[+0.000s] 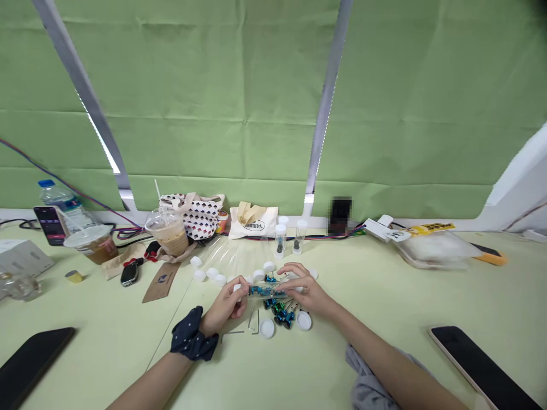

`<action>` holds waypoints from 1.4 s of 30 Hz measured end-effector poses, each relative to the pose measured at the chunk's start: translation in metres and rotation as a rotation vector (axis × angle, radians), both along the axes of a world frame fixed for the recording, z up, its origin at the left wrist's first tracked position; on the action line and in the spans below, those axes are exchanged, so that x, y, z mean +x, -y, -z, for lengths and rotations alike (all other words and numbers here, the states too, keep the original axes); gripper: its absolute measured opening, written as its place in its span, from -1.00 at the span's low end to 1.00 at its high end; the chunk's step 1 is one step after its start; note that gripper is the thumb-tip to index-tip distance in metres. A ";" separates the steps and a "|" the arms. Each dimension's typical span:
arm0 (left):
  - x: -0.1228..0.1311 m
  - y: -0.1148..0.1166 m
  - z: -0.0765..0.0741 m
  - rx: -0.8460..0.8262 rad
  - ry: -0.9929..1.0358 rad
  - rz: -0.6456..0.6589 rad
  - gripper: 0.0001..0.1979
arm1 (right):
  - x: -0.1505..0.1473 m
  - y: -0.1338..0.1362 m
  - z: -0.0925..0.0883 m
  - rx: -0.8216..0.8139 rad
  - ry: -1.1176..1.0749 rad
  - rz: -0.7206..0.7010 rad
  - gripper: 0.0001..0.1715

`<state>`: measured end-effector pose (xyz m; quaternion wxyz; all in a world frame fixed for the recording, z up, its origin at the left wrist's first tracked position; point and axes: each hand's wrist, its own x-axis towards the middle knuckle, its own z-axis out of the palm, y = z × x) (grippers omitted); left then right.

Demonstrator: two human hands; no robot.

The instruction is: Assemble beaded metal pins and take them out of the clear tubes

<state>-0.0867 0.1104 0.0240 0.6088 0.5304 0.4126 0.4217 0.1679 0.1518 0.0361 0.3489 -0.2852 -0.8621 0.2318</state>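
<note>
A clear tube (265, 291) with blue parts inside lies sideways between my hands. My left hand (228, 299) grips its left end, fingers curled round it. At the other end, the fingers of my right hand (301, 287) close on the tube near its opening. Just below are several blue, green and black metal parts (284, 314) in a pile. White caps (267, 328) lie around the pile, with more in a row (212, 273) behind my left hand. Thin hex keys (233, 332) rest beside the pile. Further back, clear tubes (300, 238) stand upright.
Drink cups (168, 232), a phone (50, 225), a bottle (64, 199) and keys (130, 273) are at the left. A cloth pouch (253, 222) sits at the back. Plastic packaging (431, 249) is at the right rear, and a phone (482, 364) at the right front.
</note>
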 end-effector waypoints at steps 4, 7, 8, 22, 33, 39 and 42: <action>0.001 0.002 -0.002 0.009 -0.019 0.013 -0.70 | -0.001 0.007 -0.007 -0.056 0.128 -0.044 -0.67; 0.001 0.001 0.000 0.046 -0.033 -0.057 -0.69 | -0.002 0.008 -0.008 -0.088 0.189 -0.035 -0.70; 0.001 0.001 0.001 0.067 -0.032 -0.088 -0.69 | -0.002 0.007 -0.006 -0.095 0.190 -0.019 -0.71; -0.008 0.003 -0.007 0.329 -0.090 -0.494 -0.73 | 0.001 -0.005 0.012 -0.081 0.131 0.091 -0.93; -0.008 0.003 -0.012 0.506 -0.135 -0.753 -0.78 | 0.006 -0.004 0.003 -0.062 0.153 0.049 -0.61; -0.012 -0.005 -0.009 0.684 -0.489 -0.753 -0.64 | 0.005 -0.004 0.002 -0.015 0.121 0.081 -0.55; -0.017 -0.012 -0.001 0.676 -0.773 -0.740 -0.66 | 0.004 -0.006 0.005 0.023 0.089 0.096 -0.55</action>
